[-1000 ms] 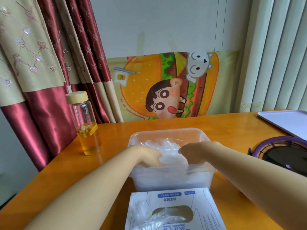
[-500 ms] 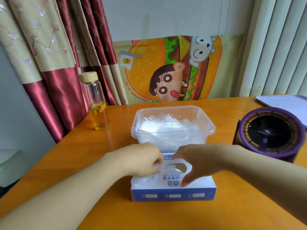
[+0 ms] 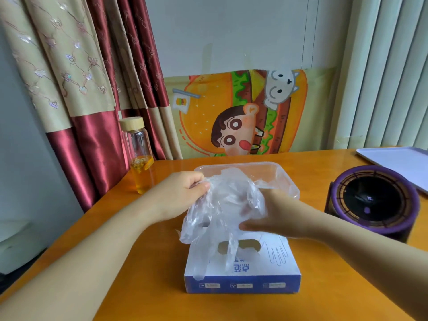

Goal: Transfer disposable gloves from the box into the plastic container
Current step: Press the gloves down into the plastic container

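Clump of gloves (image 3: 222, 205) pinched by curled left hand (image 3: 183, 195) fingers, gripped from below by right hand (image 3: 271, 214); box (image 3: 243, 269) beneath fingers, container (image 3: 287, 179) just beyond; risk: trailing film snags box slot, slips loose.

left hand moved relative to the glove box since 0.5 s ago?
Yes. The left hand has gone up and away from the glove box, toward the plastic container, gripping gloves that the right hand also holds.
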A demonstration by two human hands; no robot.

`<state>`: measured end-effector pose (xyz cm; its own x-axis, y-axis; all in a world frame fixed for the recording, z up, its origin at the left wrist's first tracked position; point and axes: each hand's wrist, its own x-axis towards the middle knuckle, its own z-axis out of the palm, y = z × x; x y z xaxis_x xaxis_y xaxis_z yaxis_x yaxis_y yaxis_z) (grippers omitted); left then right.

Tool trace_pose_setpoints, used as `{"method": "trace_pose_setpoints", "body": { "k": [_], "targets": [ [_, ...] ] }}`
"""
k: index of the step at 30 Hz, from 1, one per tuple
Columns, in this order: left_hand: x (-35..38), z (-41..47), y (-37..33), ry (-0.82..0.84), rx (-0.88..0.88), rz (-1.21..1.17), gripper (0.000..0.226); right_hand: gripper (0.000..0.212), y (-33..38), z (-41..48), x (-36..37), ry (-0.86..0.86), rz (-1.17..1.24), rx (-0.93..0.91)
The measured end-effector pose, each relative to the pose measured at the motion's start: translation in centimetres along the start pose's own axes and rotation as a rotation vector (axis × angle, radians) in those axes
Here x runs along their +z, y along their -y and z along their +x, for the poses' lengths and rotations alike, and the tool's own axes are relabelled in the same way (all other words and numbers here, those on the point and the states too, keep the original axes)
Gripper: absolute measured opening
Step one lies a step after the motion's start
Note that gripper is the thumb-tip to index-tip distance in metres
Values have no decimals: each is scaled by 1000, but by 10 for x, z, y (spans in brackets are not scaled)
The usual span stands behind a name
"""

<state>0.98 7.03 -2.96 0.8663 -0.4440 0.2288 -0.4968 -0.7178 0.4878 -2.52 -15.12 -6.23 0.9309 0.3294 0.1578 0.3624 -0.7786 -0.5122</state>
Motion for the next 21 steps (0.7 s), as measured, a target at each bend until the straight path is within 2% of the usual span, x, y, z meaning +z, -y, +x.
{"method": "trace_pose_setpoints", "body": {
  "k": [3, 4, 7, 9, 15, 17, 20, 21],
  "targets": [
    [4, 1, 3, 25, -21, 1, 38, 60, -1, -4, -2, -146, 69, -12],
    [4, 1, 4, 34, -24, -8, 39, 57, -2, -5, -2, -192, 100, -3],
    [4, 0, 8, 89, -70, -125, 42, 23, -7, -5, -5, -339, 282, 19],
    [3, -2, 12, 117, -123, -244, 45, 13, -12, -3, -7, -386, 404, 54],
    [6, -6, 25, 200, -218, -488, 33, 8, -20, 0, -4, -382, 481, 112],
    [5, -6, 25, 169, -180, -475, 27, 12, -19, 0, -5, -368, 453, 112],
    [5, -2, 13, 171, -101, -370, 48, 17, -16, 1, -3, -309, 388, 107],
    [7, 0, 7, 160, -56, -298, 49, 19, -14, 1, -2, -274, 364, 102]
  ]
}}
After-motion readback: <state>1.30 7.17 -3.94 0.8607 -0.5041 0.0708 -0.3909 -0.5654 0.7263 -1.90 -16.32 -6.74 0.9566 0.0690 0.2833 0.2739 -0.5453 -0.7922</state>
